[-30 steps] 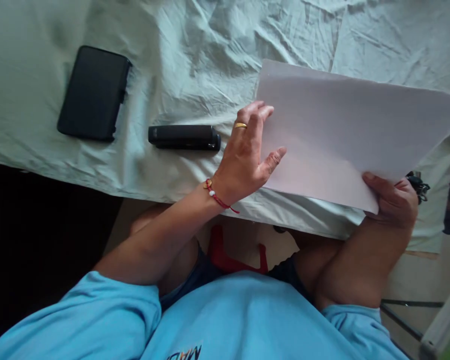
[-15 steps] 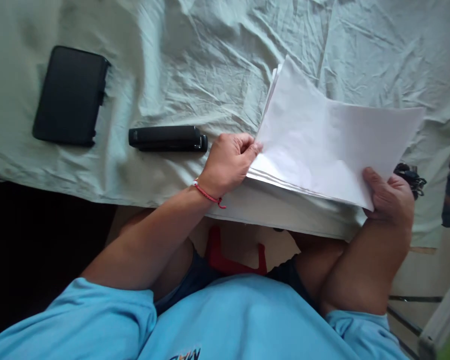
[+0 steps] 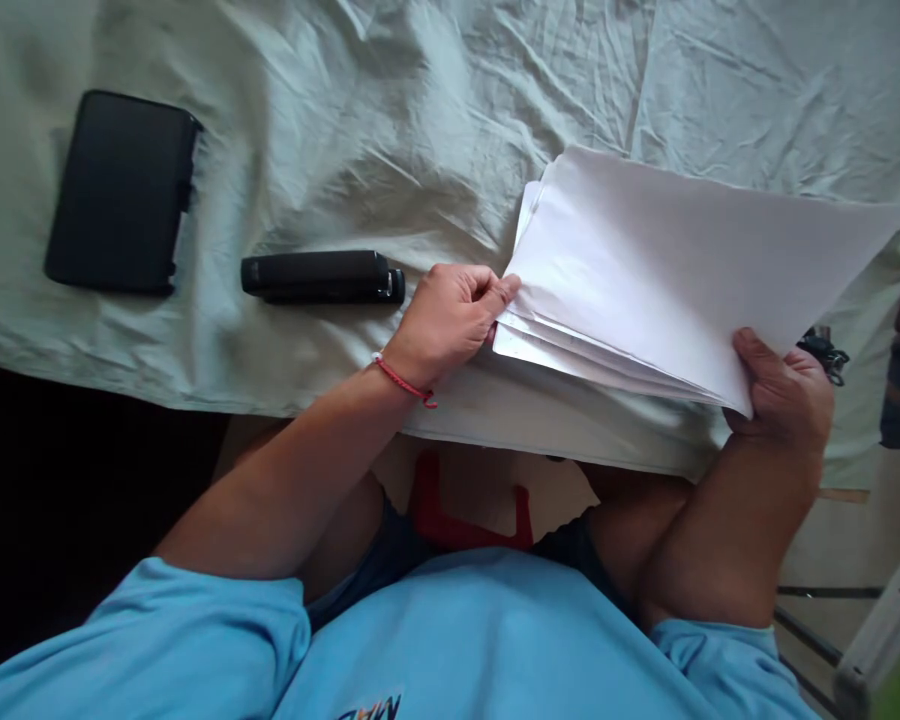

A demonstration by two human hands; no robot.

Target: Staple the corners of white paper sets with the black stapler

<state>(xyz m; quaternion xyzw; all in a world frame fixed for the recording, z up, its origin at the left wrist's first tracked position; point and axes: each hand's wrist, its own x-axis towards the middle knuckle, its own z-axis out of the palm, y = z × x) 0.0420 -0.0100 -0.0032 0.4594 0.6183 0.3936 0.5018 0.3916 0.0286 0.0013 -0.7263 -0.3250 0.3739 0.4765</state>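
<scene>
- A black case [image 3: 116,192], flat and rectangular, lies at the upper left of the frame on the pale green cloth that covers the surface [image 3: 390,110]; it is well apart from both hands.
- A black stapler [image 3: 321,276] lies on its side just right of the case, left of centre, its long axis running across the frame. It sits near the left hand but does not touch it.
- The left hand [image 3: 450,318], at centre with a red cord at the wrist, is curled closed, thumb and fingertips pinching the lower left corner of the sheets. That grip looks meant to hold the fanned edges together at that corner.
- The stack of white paper sheets [image 3: 675,260] fills the right of centre, lifted at an angle off the cloth, with several edges splayed along its lower left side. The sheets hang between the two hands, so each end needs its own grip.
- The right hand [image 3: 784,395], at the lower right, clamps the stack's lower right corner, thumb on top and fingers hidden beneath.
- A small dark object [image 3: 821,350] peeks out behind the right hand; too hidden to name.
- Nothing lies between stapler and paper but crumpled cloth.
</scene>
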